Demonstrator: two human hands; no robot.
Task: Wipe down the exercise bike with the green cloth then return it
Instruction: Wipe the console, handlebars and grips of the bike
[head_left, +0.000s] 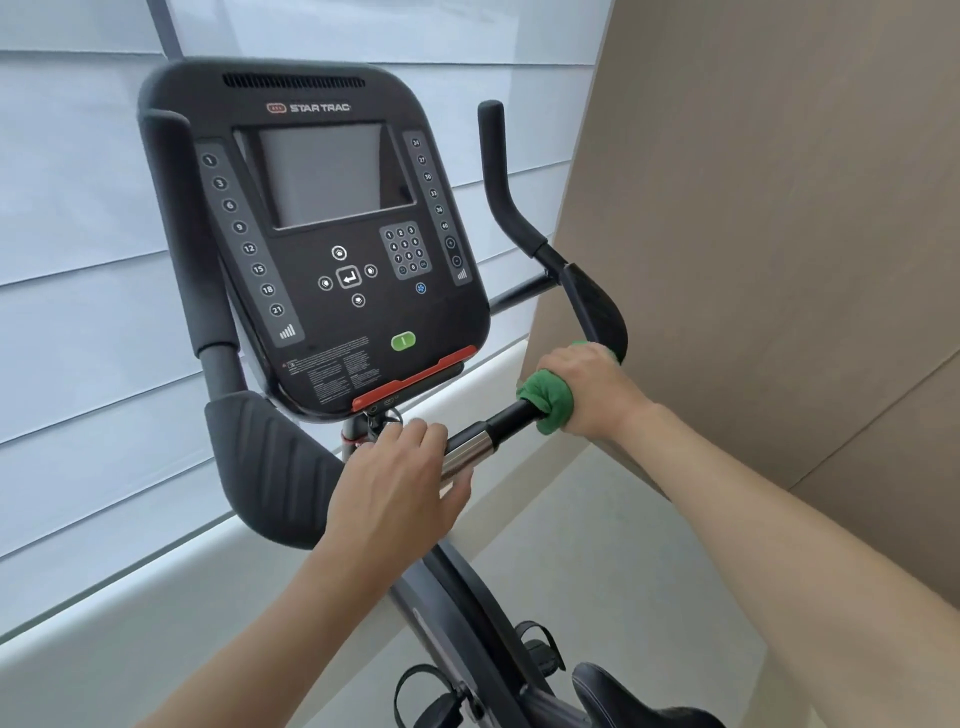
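The exercise bike's black console (332, 244) fills the upper middle of the head view, with handlebars to both sides. My right hand (587, 389) is shut on the green cloth (548, 400), which is wrapped around the right handlebar (511, 415) below its black pad. My left hand (400, 483) rests on the silver sensor section (467, 452) of the same bar, fingers loosely apart, holding nothing. The cloth's far part is hidden under my right hand.
A beige wall panel (779, 208) stands close on the right. White window blinds (67, 260) and a white sill (156, 587) run behind the bike. The black saddle (623, 696) and pedals (431, 691) sit at the bottom.
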